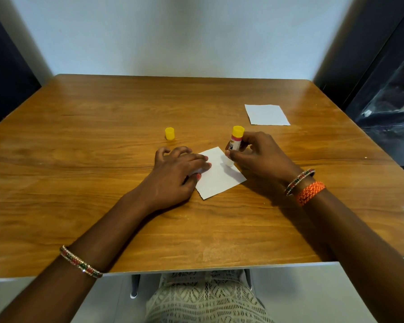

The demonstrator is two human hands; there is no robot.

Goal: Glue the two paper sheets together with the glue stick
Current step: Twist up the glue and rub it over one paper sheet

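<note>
2 sheets (219, 176), 1 glue stick (235, 142), 1 cap (169, 133)

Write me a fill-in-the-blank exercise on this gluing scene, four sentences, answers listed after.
1. The right hand grips the ____ and presses its tip on the near paper sheet.
2. The left hand holds down that sheet's ____ edge.
3. The yellow cap stands on the table, to the ____ of the right hand.
4. The second paper sheet lies flat near the table's far ____ corner.

Answers: glue stick; left; left; right
</note>
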